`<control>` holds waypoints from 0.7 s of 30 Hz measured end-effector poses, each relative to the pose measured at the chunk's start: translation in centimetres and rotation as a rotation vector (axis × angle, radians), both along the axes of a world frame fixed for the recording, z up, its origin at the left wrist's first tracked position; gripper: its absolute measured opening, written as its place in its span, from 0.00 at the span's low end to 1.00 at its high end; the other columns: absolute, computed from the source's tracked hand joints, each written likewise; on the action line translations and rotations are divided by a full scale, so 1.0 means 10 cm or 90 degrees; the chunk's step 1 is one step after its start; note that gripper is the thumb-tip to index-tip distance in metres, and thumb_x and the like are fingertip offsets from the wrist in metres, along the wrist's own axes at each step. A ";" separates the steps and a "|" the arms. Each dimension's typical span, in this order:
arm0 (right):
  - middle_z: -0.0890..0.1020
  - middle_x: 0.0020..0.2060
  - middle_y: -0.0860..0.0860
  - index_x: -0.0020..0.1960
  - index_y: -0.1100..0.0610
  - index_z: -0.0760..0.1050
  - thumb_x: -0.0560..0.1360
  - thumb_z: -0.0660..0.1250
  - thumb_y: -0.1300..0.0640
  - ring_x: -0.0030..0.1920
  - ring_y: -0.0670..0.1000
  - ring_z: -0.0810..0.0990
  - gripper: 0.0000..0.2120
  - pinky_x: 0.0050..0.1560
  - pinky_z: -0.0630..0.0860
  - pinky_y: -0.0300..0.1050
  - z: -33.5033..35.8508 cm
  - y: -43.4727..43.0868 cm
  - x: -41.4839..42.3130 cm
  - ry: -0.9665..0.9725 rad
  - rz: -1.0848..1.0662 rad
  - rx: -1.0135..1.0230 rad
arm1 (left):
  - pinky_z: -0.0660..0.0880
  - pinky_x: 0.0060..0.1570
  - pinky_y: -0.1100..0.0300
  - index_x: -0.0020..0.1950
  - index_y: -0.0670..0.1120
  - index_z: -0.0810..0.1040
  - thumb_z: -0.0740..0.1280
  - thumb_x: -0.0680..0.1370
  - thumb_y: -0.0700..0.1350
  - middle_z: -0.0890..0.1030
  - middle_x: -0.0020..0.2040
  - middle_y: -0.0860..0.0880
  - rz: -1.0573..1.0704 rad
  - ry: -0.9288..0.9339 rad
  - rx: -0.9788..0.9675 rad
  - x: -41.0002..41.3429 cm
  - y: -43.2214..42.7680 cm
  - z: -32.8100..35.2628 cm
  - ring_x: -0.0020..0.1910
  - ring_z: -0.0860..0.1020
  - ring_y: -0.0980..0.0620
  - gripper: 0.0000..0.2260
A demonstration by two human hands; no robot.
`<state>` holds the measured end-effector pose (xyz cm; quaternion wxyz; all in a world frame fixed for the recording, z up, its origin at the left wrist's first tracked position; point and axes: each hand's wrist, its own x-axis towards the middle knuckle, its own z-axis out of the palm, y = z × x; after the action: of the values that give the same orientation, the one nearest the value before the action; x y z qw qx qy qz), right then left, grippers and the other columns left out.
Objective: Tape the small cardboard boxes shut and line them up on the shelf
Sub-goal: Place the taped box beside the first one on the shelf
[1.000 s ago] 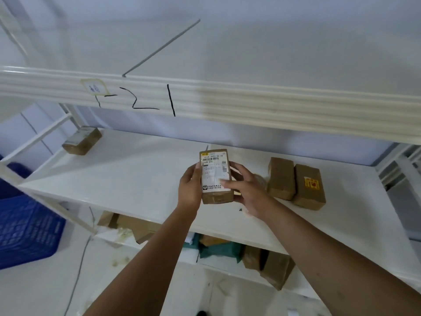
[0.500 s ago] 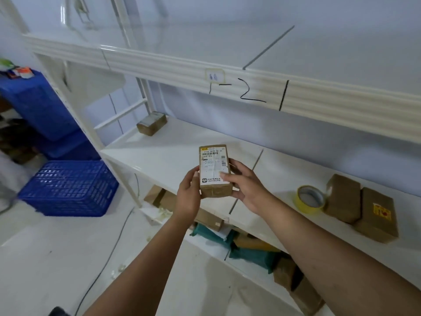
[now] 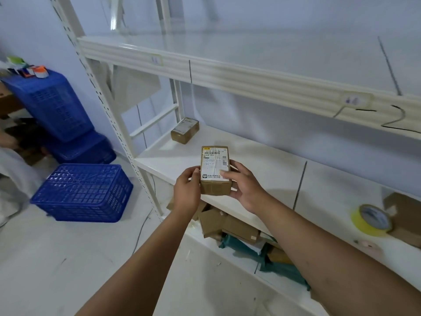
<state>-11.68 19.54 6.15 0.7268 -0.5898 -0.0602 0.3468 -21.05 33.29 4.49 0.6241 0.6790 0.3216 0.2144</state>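
Both hands hold a small cardboard box (image 3: 215,169) with a white shipping label, above the front edge of the white middle shelf (image 3: 268,176). My left hand (image 3: 188,190) grips its left side and my right hand (image 3: 245,185) grips its right side, thumb on the label. Another small labelled box (image 3: 185,130) sits at the shelf's far left end. A yellow tape roll (image 3: 371,220) lies on the shelf at the right, beside a brown box (image 3: 405,215) cut off by the frame edge.
An upper shelf beam (image 3: 250,80) with black marks runs overhead. Loose cardboard boxes (image 3: 230,224) and teal packets (image 3: 282,265) fill the lower shelf. Blue plastic crates (image 3: 84,192) stand on the floor at the left, and a perforated shelf post (image 3: 118,124) rises beside them.
The view has swung to the left along the shelf. The box stays held in both hands; the far-left box is now nearer the centre and the tape roll and right boxes slid toward the right edge.
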 end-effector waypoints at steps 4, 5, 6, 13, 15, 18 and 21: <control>0.87 0.58 0.49 0.68 0.50 0.78 0.79 0.71 0.63 0.60 0.56 0.85 0.19 0.47 0.84 0.49 -0.05 0.36 0.17 0.006 -0.001 -0.024 | 0.84 0.56 0.44 0.60 0.53 0.84 0.59 0.86 0.51 0.88 0.53 0.53 -0.008 0.006 -0.018 0.14 0.34 -0.06 0.53 0.86 0.51 0.14; 0.87 0.58 0.50 0.68 0.50 0.78 0.79 0.71 0.63 0.60 0.56 0.85 0.19 0.46 0.84 0.49 -0.07 0.46 0.22 0.009 0.000 -0.031 | 0.84 0.56 0.43 0.61 0.53 0.84 0.59 0.85 0.52 0.88 0.53 0.52 -0.010 0.009 -0.019 0.20 0.43 -0.09 0.54 0.86 0.50 0.15; 0.87 0.59 0.50 0.69 0.50 0.78 0.79 0.71 0.62 0.60 0.56 0.85 0.20 0.45 0.83 0.48 -0.09 0.55 0.28 0.009 0.002 -0.038 | 0.84 0.56 0.43 0.62 0.52 0.84 0.58 0.85 0.53 0.88 0.54 0.52 -0.013 0.012 -0.018 0.26 0.51 -0.11 0.54 0.86 0.50 0.16; 0.87 0.58 0.51 0.67 0.50 0.78 0.79 0.71 0.63 0.59 0.56 0.85 0.19 0.49 0.84 0.51 -0.21 1.16 0.82 -0.001 0.016 -0.059 | 0.80 0.49 0.60 0.66 0.50 0.82 0.59 0.88 0.51 0.86 0.55 0.53 -0.030 0.021 -0.037 0.73 1.09 -0.14 0.53 0.83 0.56 0.15; 0.87 0.59 0.51 0.68 0.51 0.77 0.79 0.70 0.63 0.59 0.56 0.85 0.19 0.52 0.85 0.53 -0.24 1.29 0.94 -0.007 0.014 -0.062 | 0.79 0.49 0.62 0.67 0.52 0.81 0.60 0.87 0.51 0.86 0.56 0.53 -0.048 0.025 -0.035 0.83 1.20 -0.15 0.53 0.83 0.57 0.13; 0.86 0.60 0.52 0.69 0.51 0.76 0.79 0.70 0.63 0.59 0.56 0.85 0.20 0.51 0.84 0.52 -0.29 1.46 1.10 -0.004 0.002 -0.053 | 0.81 0.62 0.49 0.71 0.48 0.80 0.63 0.83 0.54 0.86 0.60 0.51 -0.063 0.036 -0.039 0.98 1.38 -0.15 0.58 0.84 0.50 0.20; 0.86 0.60 0.50 0.69 0.48 0.76 0.79 0.69 0.62 0.59 0.55 0.85 0.20 0.48 0.84 0.50 -0.32 1.56 1.19 -0.008 -0.008 -0.060 | 0.81 0.62 0.51 0.71 0.49 0.80 0.63 0.86 0.45 0.86 0.60 0.49 -0.112 0.028 -0.063 1.09 1.49 -0.09 0.58 0.84 0.50 0.15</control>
<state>0.20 35.12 2.93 0.7002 -0.6257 -0.0443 0.3409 -10.17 48.16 3.56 0.6663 0.6774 0.2844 0.1279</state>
